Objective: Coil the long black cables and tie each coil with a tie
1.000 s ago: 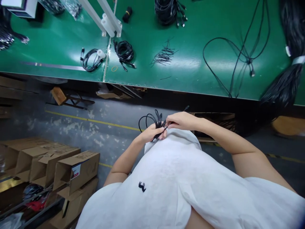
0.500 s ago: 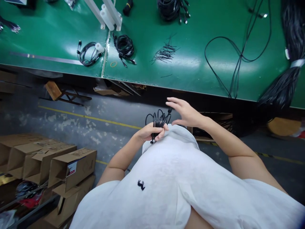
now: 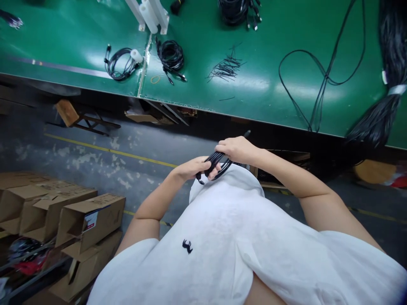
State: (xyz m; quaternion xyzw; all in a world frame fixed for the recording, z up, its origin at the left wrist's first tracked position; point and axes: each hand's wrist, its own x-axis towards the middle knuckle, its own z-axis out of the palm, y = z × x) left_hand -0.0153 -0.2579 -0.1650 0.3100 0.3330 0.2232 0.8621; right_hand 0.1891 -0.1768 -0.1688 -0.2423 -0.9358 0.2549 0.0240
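Note:
A coiled black cable (image 3: 215,158) is held in front of my waist, off the table. My left hand (image 3: 199,166) is closed around one end of the coil, thumb on top, with a plug hanging below the fingers. At the coil's other end, my right hand (image 3: 238,149) is wrapped over the loops. A cable end sticks out past my right hand's knuckles. The loops look drawn out lengthwise between both hands. Part of the coil is hidden under my right fingers.
The green table (image 3: 260,97) bears a coiled cable (image 3: 171,56), another coil (image 3: 119,63) beside a white roller, thin black ties (image 3: 226,67), loose cable (image 3: 326,76) and a thick cable bundle (image 3: 389,93). Cardboard boxes (image 3: 92,220) stand at lower left; a stool (image 3: 67,113) is under the table.
My right hand has come from open beside the coil to closed over its loops. The spread loops are now gathered and stretched. The view has shifted slightly.

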